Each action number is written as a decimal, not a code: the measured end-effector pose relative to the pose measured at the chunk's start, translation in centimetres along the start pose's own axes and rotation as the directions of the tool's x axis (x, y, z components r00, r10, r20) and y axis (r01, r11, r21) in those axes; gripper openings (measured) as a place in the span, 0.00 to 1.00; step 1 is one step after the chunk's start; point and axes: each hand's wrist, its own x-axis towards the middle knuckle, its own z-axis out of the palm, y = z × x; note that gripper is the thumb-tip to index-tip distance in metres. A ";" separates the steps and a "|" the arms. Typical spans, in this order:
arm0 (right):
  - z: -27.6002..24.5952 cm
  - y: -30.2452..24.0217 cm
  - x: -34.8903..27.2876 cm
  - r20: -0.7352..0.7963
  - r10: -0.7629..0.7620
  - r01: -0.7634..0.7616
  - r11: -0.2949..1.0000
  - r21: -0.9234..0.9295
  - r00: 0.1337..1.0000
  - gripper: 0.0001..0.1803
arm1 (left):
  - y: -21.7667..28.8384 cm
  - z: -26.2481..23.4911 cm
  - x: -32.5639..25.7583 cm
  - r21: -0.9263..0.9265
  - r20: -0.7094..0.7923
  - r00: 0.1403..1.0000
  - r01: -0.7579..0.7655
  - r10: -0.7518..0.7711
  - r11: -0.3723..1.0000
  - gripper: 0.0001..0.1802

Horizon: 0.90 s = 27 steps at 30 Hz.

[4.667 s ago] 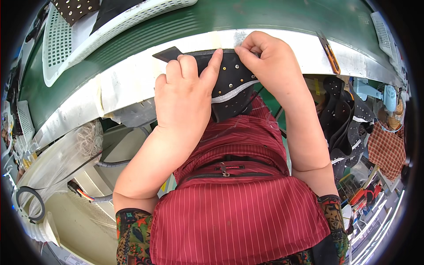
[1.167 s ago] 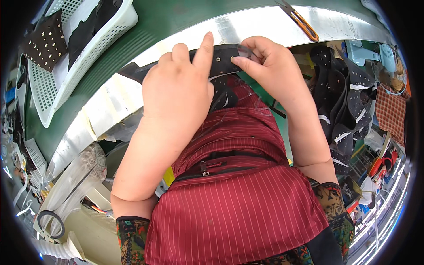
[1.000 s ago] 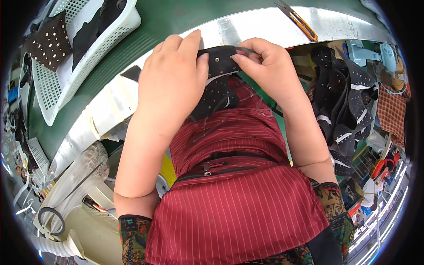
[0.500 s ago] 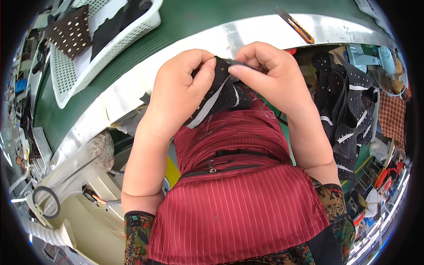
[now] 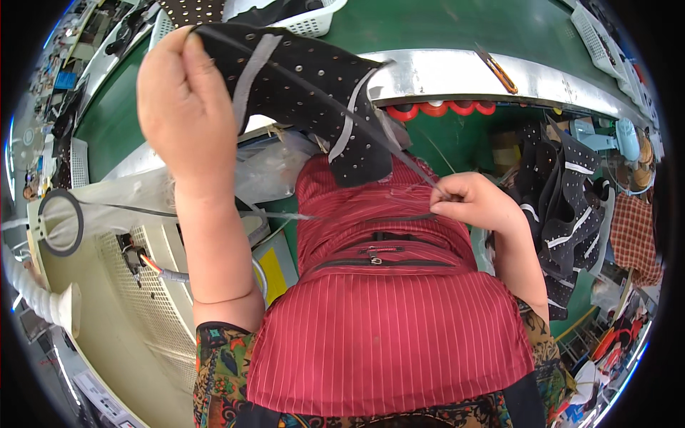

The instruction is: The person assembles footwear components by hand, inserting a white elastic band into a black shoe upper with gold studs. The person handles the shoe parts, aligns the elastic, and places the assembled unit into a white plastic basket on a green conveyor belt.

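My left hand, raised at the upper left, pinches the top corner of a black fabric piece. The fabric has small light dots and pale grey strips, and it hangs in a curve over my lap, its lower end near the red striped apron. A thin dark strip stretches diagonally across the fabric from near my left hand. Its other end is pinched between thumb and fingers of my right hand, lower and to the right above the apron.
Orange-handled thread snips lie on the metal table edge. A white basket with dark pieces stands on the green table. More dotted black pieces hang at the right, below a small blue fan. A pale machine housing is at the left.
My hands were close together at the fabric. My left hand has moved up and left with the fabric, my right hand down and right, and the strip is now stretched between them.
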 end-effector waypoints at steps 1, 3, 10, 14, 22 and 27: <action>0.1 1.0 -0.7 -0.050 -0.001 -0.001 0.999 -0.046 0.999 0.11 | 0.5 0.1 0.1 0.031 -0.001 1.000 -0.019 0.020 0.999 0.06; 0.5 1.5 -2.0 -0.150 -0.030 0.002 0.983 -0.186 0.988 0.18 | 1.3 0.6 -0.1 -0.023 0.001 0.999 -0.041 0.041 0.999 0.06; 0.2 -2.6 -2.0 -0.480 -0.427 0.117 0.827 -0.550 0.766 0.18 | 4.5 3.0 0.0 -0.111 -0.031 0.991 -0.135 0.132 0.985 0.06; -1.5 -6.1 0.4 -0.517 -0.571 0.412 0.820 -0.398 0.638 0.14 | 6.2 3.5 -0.1 -0.133 0.005 0.987 -0.160 0.162 0.978 0.07; -1.0 -8.7 6.4 -0.661 -0.402 0.647 0.744 0.167 0.633 0.22 | 8.1 3.6 -0.8 -0.159 0.033 0.973 -0.222 0.230 0.962 0.08; -1.9 -8.4 6.5 -0.470 -0.303 0.536 0.672 0.512 0.829 0.25 | 8.3 3.2 -1.0 -0.171 0.093 0.968 -0.213 0.231 0.962 0.08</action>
